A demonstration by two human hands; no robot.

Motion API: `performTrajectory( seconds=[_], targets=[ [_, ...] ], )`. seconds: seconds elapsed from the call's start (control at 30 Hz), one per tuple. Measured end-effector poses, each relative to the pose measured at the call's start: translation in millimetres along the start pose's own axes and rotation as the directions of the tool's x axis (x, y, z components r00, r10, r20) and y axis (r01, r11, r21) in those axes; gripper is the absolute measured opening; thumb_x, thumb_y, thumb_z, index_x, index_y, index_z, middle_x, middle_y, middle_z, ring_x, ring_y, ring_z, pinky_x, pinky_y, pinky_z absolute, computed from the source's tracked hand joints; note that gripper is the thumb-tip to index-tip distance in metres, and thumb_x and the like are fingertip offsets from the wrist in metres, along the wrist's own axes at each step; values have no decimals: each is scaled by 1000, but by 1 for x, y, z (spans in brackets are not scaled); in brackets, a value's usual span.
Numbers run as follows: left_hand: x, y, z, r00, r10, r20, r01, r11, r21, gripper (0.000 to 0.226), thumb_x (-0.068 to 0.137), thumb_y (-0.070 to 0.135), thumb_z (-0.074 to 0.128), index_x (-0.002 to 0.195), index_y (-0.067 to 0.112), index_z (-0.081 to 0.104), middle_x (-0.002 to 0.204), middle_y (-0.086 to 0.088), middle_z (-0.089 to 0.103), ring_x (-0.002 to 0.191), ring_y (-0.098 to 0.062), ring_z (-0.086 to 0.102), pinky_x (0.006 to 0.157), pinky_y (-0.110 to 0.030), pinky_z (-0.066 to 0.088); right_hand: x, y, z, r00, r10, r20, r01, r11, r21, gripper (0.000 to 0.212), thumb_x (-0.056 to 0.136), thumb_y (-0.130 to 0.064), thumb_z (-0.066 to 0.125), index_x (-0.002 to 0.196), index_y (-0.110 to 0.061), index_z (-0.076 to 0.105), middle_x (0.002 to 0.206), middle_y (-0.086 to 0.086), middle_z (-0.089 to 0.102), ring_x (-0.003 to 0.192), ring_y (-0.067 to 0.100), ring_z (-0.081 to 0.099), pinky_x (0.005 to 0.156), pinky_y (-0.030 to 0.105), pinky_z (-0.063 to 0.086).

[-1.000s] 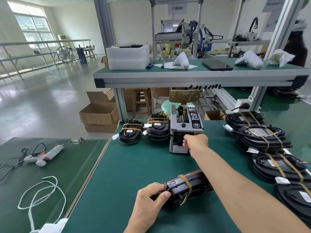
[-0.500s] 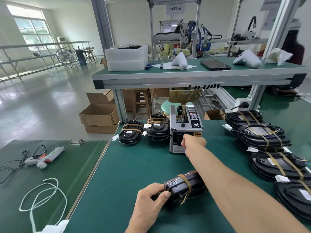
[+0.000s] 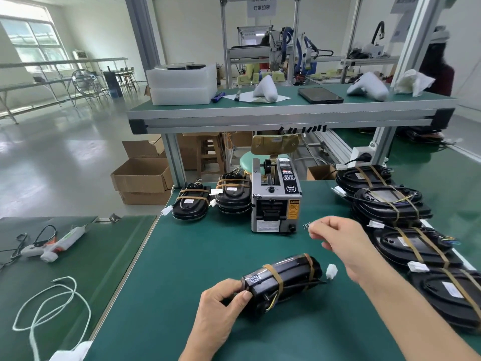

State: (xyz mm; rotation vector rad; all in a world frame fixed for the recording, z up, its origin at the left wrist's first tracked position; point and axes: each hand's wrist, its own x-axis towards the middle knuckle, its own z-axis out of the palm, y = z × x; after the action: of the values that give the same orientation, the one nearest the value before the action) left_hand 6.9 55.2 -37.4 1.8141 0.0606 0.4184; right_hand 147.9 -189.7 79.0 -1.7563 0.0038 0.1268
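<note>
A black bundle of stacked housings (image 3: 282,281) bound with brown bands stands on edge on the green mat (image 3: 182,269). My left hand (image 3: 221,306) grips its near end. A white connector (image 3: 331,271) on a wire sticks out at its far end. My right hand (image 3: 338,239) is raised to the right of the grey tape dispenser (image 3: 276,199), pinching a short clear strip of tape (image 3: 308,226) between thumb and fingertips.
Banded black housings lie in a row along the right (image 3: 406,246) and in two stacks left of the dispenser (image 3: 191,204). A glue gun (image 3: 56,243) and a white cord (image 3: 52,303) lie on the left mat. A raised shelf (image 3: 286,118) spans the bench behind.
My right hand has pulled back from the dispenser's front toward the right, now with a strip of tape pinched in it. The left hand has kept its hold on the bundle.
</note>
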Motion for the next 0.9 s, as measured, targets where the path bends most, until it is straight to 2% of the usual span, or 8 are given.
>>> performTrajectory(
  seconds=[0.07, 0.13, 0.2, 0.37, 0.47, 0.53, 0.7, 0.9],
  targets=[
    [0, -1, 1, 1000, -5, 7, 5, 1000, -1, 18, 90, 34, 75, 98, 21, 84, 95, -6, 80, 90, -31, 72, 86, -44, 56, -21, 10, -12, 1000, 10, 19, -10, 1000, 13, 12, 88, -17, 76, 77, -12, 77, 87, 18, 73, 80, 18, 57, 77, 38, 47],
    [0, 0, 1, 1000, 0, 8, 0, 1000, -6, 18, 90, 41, 75, 96, 26, 84, 93, -6, 79, 86, -24, 71, 82, -39, 56, -37, 19, -13, 999, 11, 39, -12, 999, 33, 15, 90, -17, 76, 75, -19, 78, 84, 10, 74, 78, 13, 58, 77, 36, 48],
    [0, 0, 1, 1000, 3, 8, -3, 1000, -7, 24, 88, 49, 74, 98, 28, 83, 93, -7, 78, 85, -21, 70, 80, -37, 54, -46, 27, -7, 998, 8, 56, -12, 998, 62, 17, 90, -15, 76, 74, -20, 79, 90, 3, 79, 76, 7, 62, 81, 31, 48],
    [-1, -3, 1, 1000, 0, 19, 0, 1000, 5, 14, 91, 32, 73, 100, 31, 83, 98, -8, 80, 92, -30, 72, 85, -39, 56, -48, 34, 11, 999, 1, 35, -5, 994, 108, 13, 87, -16, 80, 74, -14, 78, 98, -12, 79, 87, 4, 70, 79, 17, 47],
    [-2, 0, 2, 1000, 4, 15, -4, 1000, 12, 15, 90, 30, 72, 98, 38, 83, 96, -5, 80, 87, -15, 70, 82, -27, 54, -49, 35, 17, 999, -18, 31, 15, 996, 90, 14, 86, -15, 80, 73, -15, 77, 99, -12, 78, 88, 3, 70, 82, 21, 48],
    [-1, 0, 2, 1000, 12, 14, -12, 1000, 16, 17, 89, 29, 72, 98, 39, 83, 95, -4, 80, 85, -12, 69, 80, -25, 53, -48, 36, 18, 1000, -22, 18, 21, 997, 70, 15, 86, -13, 80, 72, -15, 77, 102, -11, 78, 93, 8, 71, 85, 24, 48],
    [-1, -1, 2, 1000, 12, 10, -12, 1000, 9, 14, 90, 31, 73, 98, 36, 83, 97, -8, 79, 92, -31, 70, 82, -29, 54, -47, 39, 17, 1000, -20, 14, 19, 999, 37, 14, 86, -13, 79, 72, -17, 77, 103, -12, 77, 100, 8, 72, 95, 31, 51],
    [-1, -1, 2, 1000, 15, 8, -15, 1000, -2, 10, 93, 31, 75, 97, 30, 84, 95, -12, 78, 90, -32, 69, 80, -29, 52, -47, 43, 19, 1000, -29, -3, 29, 999, 15, 14, 86, -12, 78, 72, -14, 76, 107, -10, 76, 106, 8, 70, 101, 37, 50]
  ],
)
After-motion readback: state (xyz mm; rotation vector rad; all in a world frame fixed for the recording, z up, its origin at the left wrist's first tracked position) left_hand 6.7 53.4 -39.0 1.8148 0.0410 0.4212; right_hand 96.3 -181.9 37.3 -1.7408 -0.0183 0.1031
